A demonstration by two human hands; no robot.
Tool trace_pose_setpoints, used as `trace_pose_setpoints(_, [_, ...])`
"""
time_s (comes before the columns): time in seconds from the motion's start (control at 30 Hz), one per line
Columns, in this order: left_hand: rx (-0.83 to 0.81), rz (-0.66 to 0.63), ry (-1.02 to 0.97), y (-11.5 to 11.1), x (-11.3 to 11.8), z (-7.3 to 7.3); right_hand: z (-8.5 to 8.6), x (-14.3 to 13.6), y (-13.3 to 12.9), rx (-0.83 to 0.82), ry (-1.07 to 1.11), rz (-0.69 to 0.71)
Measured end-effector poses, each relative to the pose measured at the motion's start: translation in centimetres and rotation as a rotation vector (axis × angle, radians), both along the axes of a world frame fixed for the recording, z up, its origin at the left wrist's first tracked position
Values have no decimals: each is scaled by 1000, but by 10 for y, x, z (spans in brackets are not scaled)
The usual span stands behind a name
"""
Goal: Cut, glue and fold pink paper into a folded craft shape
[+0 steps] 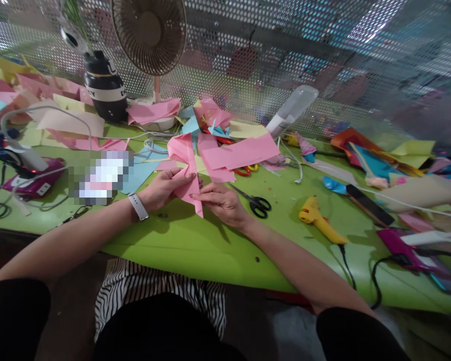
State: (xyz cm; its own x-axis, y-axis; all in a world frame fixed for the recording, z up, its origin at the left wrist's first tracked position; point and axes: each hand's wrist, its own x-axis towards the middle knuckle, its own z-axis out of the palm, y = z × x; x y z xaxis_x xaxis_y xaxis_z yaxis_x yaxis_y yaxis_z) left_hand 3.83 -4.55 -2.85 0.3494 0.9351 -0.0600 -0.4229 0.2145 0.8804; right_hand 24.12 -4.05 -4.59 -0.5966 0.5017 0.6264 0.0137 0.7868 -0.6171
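Pink folded paper [186, 173] pinched between left hand [164, 189] and right hand [222, 201] grips.

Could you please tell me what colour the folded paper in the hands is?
Pink; the folded paper shows best in the head view.

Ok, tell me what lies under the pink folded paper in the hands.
Under the pink folded paper shows the green table. The left hand and right hand pinch it from both sides. Whatever lies beneath its far end, among the loose coloured sheets, is covered.
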Motion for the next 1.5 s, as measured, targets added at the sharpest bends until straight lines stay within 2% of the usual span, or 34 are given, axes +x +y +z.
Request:
trace_pose_setpoints(0.1, [17, 21, -15, 0, 2, -1, 2, -2, -1, -97, 16, -33])
trace_pose_setpoints(0.37, [59, 88, 42, 0, 4, -5, 4, -11, -5, -562, 115, -128])
trace_pose_setpoints(0.47, [94, 98, 67, -2, 5, -5, 6, -12, -7, -668, 98, -180])
trace_pose_setpoints(0.67, [96, 96, 98, -4, 6, -2, 8, -14, -7, -682, 68, -210])
trace_pose_setpoints(0.87, [106, 113, 108, -3, 5, -3, 5, -18, -8, -804, 195, -233])
trace_pose_setpoints(1.03, [105, 70, 126, -4, 5, -5, 7, -19, -10, -846, 172, -285])
trace_pose_setpoints(1.5, [63, -4, 43, -8, 6, 2, 7, -19, -12, -835, 198, -300])
